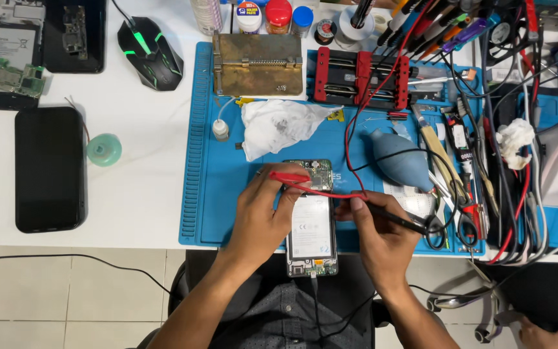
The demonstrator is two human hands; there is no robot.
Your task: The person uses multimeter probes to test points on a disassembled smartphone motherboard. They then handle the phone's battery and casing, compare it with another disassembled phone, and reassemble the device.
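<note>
Opened phone (pixel 311 223) is lying back-off at lower centre of the frame, on the blue work mat (pixel 214 194), its white battery and green board exposed. Left hand (pixel 263 216) is resting over the phone's left edge, fingers curled and pinching a red probe (pixel 290 178) against the board near the phone's top. Right hand (pixel 376 236) is sitting just right of the phone, fingers closed around a black probe (pixel 392 216), its tip pointing left toward the phone's middle. Red wire is running from the red probe up toward the upper right. Crumpled white cloth (pixel 276 126) is lying just above the phone; blue air blower (pixel 398 158) is to the right of centre. Black mouse (pixel 150 52) is sitting upper left, black tablet (pixel 50 168) at left.
</note>
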